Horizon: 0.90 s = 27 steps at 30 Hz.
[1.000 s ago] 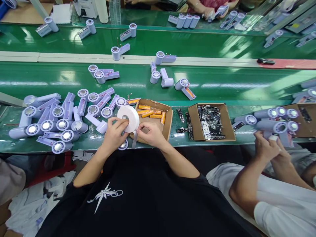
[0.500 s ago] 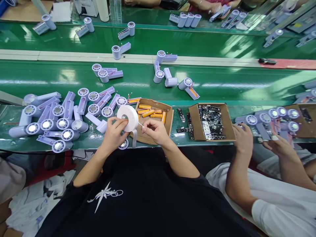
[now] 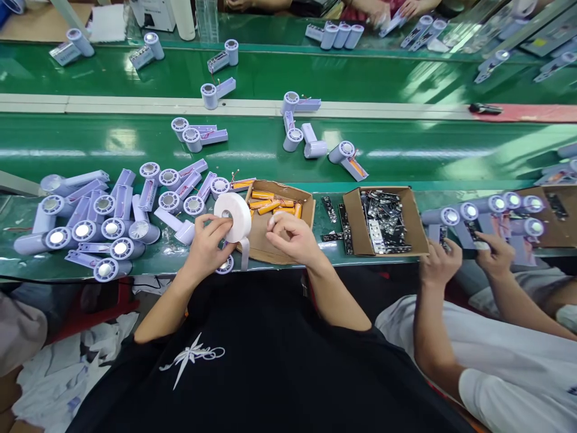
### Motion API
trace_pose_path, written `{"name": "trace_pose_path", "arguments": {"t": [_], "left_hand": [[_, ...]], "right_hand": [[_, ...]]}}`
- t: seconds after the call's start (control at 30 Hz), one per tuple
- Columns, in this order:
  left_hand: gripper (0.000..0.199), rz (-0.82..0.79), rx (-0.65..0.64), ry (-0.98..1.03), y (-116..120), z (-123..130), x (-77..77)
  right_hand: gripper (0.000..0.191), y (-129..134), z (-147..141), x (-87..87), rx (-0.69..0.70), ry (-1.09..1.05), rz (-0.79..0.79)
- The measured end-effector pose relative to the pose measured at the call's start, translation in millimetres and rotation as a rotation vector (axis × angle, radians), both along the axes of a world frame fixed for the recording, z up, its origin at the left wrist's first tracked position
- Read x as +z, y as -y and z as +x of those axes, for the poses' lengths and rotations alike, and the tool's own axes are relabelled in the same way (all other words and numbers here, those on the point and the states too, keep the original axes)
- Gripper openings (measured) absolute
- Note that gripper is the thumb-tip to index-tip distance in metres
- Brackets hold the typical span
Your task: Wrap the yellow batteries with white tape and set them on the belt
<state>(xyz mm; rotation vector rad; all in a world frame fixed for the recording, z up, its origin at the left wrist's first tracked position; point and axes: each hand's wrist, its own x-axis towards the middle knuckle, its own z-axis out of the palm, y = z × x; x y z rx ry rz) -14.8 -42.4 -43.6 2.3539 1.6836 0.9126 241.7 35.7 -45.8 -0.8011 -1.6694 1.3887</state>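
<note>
My left hand (image 3: 210, 240) grips a roll of white tape (image 3: 235, 215), held upright on edge above the bench, with a loose strip (image 3: 245, 254) hanging beneath it. Just right of the roll, my right hand (image 3: 295, 239) is closed in a pinch. A small whitish bit, seemingly a piece of tape (image 3: 271, 222), shows at its fingertips, though mostly hidden. Behind both hands is a low cardboard box (image 3: 309, 219) with several orange battery cells (image 3: 269, 207). Left of the roll lie many lilac handheld-fan bodies (image 3: 115, 228); one fan part (image 3: 225, 264) sits partly under my left hand.
A second cardboard box (image 3: 354, 222) holds black circuit boards (image 3: 383, 222), with loose boards (image 3: 329, 208) beside it. On the right, a co-worker's hands (image 3: 439, 261) handle fan bodies and a board. More fans (image 3: 193, 138) lie on the green belt (image 3: 252, 156) beyond.
My right hand has moved right, away from the roll, and the thin strip stretched between them is gone. My left hand stays put. The co-worker's hands have shifted, a board now at them.
</note>
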Motion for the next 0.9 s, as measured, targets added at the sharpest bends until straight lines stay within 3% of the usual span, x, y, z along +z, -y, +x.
{"name": "trace_pose_path", "arguments": {"t": [0.07,0.13,0.23,0.33,0.47,0.67,0.8,0.9], "left_hand": [[0.028,-0.005,-0.003,-0.002,0.6,0.2,-0.6],[0.028,-0.019,-0.002,-0.005,1.3,-0.1,-1.3],[0.029,-0.040,0.002,-0.011,2.3,-0.7,-1.9],[0.030,-0.047,0.000,-0.006,2.7,-0.1,-1.7],[0.029,-0.024,-0.022,0.018,2.4,2.7,-1.3],[0.024,-0.041,-0.025,0.019,4.1,5.6,-4.6],[0.024,-0.043,-0.025,0.029,7.4,5.4,-7.3],[0.025,-0.036,-0.023,0.026,10.7,4.3,-6.8]], "right_hand": [[0.013,-7.5,7.2,-3.0,-0.003,0.132,0.076],[0.017,-17.1,15.0,-6.9,0.018,0.334,0.081],[0.023,-30.8,22.7,-12.0,-0.042,0.847,0.153],[0.027,-37.7,21.4,-15.9,0.029,1.161,0.264],[0.040,-37.8,12.6,-20.6,0.069,1.306,0.419],[0.038,-38.8,5.6,-23.0,0.093,1.402,0.447],[0.035,-42.5,8.1,-25.7,0.109,1.344,0.427],[0.035,-45.2,17.0,-26.9,0.067,1.115,0.291]]}}
